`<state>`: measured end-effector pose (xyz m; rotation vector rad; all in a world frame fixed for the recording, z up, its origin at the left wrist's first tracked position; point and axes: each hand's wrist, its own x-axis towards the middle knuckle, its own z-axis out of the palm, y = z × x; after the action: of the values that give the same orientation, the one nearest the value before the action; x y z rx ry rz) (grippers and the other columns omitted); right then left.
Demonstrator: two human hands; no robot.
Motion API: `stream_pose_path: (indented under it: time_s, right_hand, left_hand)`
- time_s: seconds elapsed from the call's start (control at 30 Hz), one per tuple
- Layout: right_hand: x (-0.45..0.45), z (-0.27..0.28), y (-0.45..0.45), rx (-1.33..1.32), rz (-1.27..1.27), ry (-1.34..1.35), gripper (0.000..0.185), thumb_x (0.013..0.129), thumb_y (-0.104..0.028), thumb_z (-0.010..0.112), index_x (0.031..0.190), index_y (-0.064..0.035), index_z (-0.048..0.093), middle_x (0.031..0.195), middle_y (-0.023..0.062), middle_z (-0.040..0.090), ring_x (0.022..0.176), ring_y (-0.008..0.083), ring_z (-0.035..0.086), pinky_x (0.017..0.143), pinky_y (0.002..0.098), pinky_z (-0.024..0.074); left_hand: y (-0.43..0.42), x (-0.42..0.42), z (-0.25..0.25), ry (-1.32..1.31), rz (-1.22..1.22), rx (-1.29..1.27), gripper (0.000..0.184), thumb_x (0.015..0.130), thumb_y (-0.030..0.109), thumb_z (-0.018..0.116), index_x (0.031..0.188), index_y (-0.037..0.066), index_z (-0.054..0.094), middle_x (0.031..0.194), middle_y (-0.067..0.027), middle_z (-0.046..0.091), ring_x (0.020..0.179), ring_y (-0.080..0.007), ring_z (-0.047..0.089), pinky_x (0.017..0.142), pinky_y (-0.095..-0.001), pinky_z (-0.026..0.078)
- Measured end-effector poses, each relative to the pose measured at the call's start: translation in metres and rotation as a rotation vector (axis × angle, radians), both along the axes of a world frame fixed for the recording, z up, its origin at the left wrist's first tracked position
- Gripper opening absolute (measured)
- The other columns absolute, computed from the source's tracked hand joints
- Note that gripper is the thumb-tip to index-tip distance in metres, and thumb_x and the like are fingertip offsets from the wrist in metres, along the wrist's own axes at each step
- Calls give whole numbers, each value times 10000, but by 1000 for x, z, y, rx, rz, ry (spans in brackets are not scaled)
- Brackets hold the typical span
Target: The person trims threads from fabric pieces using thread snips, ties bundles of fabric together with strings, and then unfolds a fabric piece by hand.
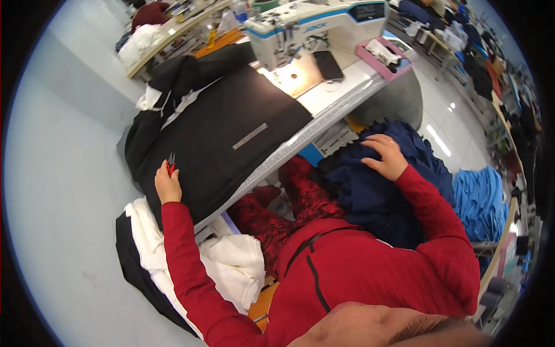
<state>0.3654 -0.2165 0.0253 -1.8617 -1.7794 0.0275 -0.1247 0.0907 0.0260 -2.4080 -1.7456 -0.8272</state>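
Black fabric (219,127) lies spread over the sewing table, with a short ruler-like strip (250,136) on top. At its left part, my left hand (168,183) is closed around small red-handled snips (171,164), whose tips point away from me. On the right, my right hand (386,155) rests with fingers apart on a pile of dark blue fabric (376,191) beside my lap; nothing shows in its grasp. The sewing machine (318,29) stands at the table's back, its lamp lighting the needle area.
A dark phone-like object (328,65) and a pink tray (384,59) sit right of the needle. White fabric (231,266) hangs at lower left. Light blue fabric (480,202) is stacked at the right. A person in dark red (151,14) is at the far upper left.
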Motion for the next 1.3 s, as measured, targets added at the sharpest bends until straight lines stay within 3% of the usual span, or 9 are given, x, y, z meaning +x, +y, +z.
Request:
stream_pose_path:
  time_s: [0.1,0.27,0.4,0.5,0.63,0.73,0.93,1.07,1.3]
  right_hand:
    - [26,-31,-60,-316,-304,-132,620,675,-461,688,1173,-115,559,1269,121,470,1243,333,347,1014,526,226]
    - [7,-43,-80,-373,-346,-267,605,729,-464,646,1200,-101,533,1264,121,475,1238,332,357,1007,542,223]
    - [20,-54,-81,-469,-304,-301,571,780,-449,601,1212,-89,505,1229,113,503,1186,305,418,974,518,273]
    - [33,-68,-77,-596,-262,-376,556,811,-449,563,1208,-67,491,1197,113,517,1120,300,478,901,471,369]
    - [58,-69,-48,-892,-101,-433,507,850,-418,504,1180,-33,490,1093,194,557,934,391,574,766,472,474]
    - [65,-52,-3,-1175,173,-688,440,840,-372,510,1085,-9,558,978,209,613,853,413,602,760,475,489]
    - [59,-52,64,-1435,498,-801,387,822,-313,533,1049,-3,583,968,208,624,858,406,607,770,462,491]
    - [28,-40,86,-1437,549,-628,366,815,-285,543,1044,-2,586,976,207,623,869,401,606,778,454,491]
    - [-61,15,113,-1316,762,-337,333,803,-236,561,1036,-1,592,989,205,622,888,392,605,791,442,489]
  left_hand:
    - [3,17,-11,91,80,-66,415,800,237,639,1170,72,549,1032,-144,582,965,-324,544,803,-428,439]
    - [-20,36,-17,162,61,137,448,798,328,638,1171,94,553,1182,-143,528,1055,-351,497,848,-443,422]
    - [-129,68,42,-152,-261,204,301,776,126,645,1056,29,590,1088,-132,560,999,-310,511,862,-394,398]
    - [-227,55,32,-342,-365,197,272,702,-48,602,967,16,609,878,-122,609,777,-325,582,694,-372,477]
    - [-370,40,-41,-604,62,-149,226,739,-38,586,957,13,614,773,-127,615,608,-306,582,537,-337,474]
    - [-445,53,-107,-792,574,-197,180,779,1,574,955,16,605,791,-142,607,655,-315,583,571,-364,473]
    - [-486,38,-233,-475,1076,-376,233,806,130,566,1017,32,569,1066,-165,545,1014,-339,504,854,-432,390]
    - [-455,21,-261,-285,1392,-269,443,777,227,578,1173,44,498,1242,-180,438,1172,-356,368,991,-498,253]
    - [-453,14,-264,-169,1382,-431,588,773,364,542,1284,99,425,1311,-160,387,1229,-344,307,1032,-537,167]
